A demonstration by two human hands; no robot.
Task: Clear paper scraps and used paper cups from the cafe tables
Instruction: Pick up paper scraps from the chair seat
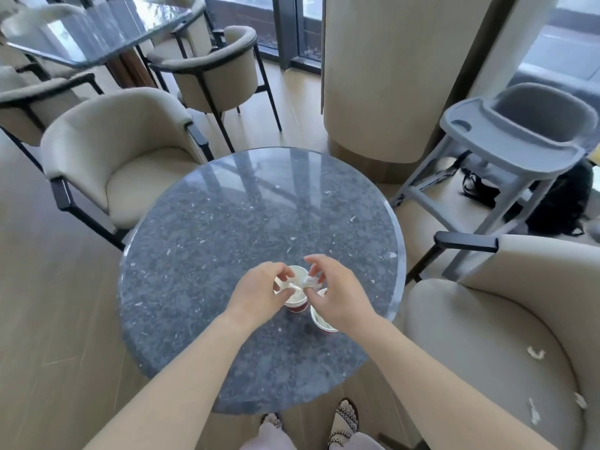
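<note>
Two red-and-white paper cups stand close together on a round grey stone table [207,254]. Over the farther cup [299,277] my left hand [259,292] and my right hand [337,295] meet, both pinching crumpled white paper scraps [300,284] at its mouth. The nearer cup [321,321] sits partly under my right wrist and holds white paper inside. Tiny white bits [352,219] lie scattered over the tabletop. White scraps [535,353] also lie on the beige chair seat at the right.
Beige armchairs [130,164] stand to the left and right of the table. A grey high chair [519,138] stands at the back right beside a wide beige column [389,76]. A second dark table [97,30] is at the far left. My sandalled feet [344,420] show below the table's edge.
</note>
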